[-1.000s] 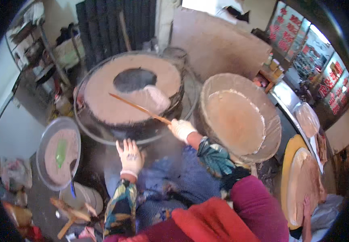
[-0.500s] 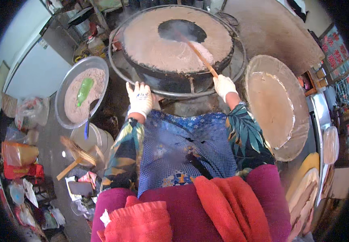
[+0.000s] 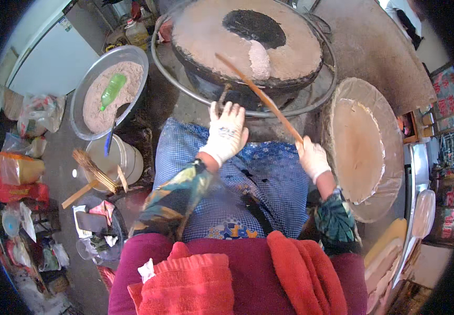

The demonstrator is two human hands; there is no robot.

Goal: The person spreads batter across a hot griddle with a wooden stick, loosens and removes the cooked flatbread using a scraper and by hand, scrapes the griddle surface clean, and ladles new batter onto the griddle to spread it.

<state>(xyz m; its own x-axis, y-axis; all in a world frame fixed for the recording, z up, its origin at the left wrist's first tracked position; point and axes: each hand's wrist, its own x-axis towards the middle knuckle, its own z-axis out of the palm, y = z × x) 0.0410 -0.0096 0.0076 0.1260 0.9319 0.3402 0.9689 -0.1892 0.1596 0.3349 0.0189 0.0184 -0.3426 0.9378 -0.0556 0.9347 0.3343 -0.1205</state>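
Note:
My right hand point(image 3: 312, 159), in a white glove, grips the lower end of a long wooden stick point(image 3: 258, 93). The stick slants up and left over the front of a large round griddle point(image 3: 200, 37). A pale brown layer covers most of the griddle, leaving a dark bare patch near its middle. Beside that patch lies a pinkish lump of batter or dough point(image 3: 259, 60). My left hand point(image 3: 225, 128), also gloved, is held out over my blue apron with its fingers apart and nothing in it. It is close to the metal ring point(image 3: 185, 90) around the griddle.
On the left, a grey basin point(image 3: 142, 55) of pinkish mix holds a green bottle point(image 3: 113, 90). Below it, a white bucket point(image 3: 133, 163) carries a bristle brush point(image 3: 93, 169). A round, plastic-covered tray point(image 3: 392, 173) bearing a thin brown sheet stands on the right.
My right hand has drawn the stick back toward me, off the griddle's middle. My left hand has left the ring's left side and moved right. The view has shifted.

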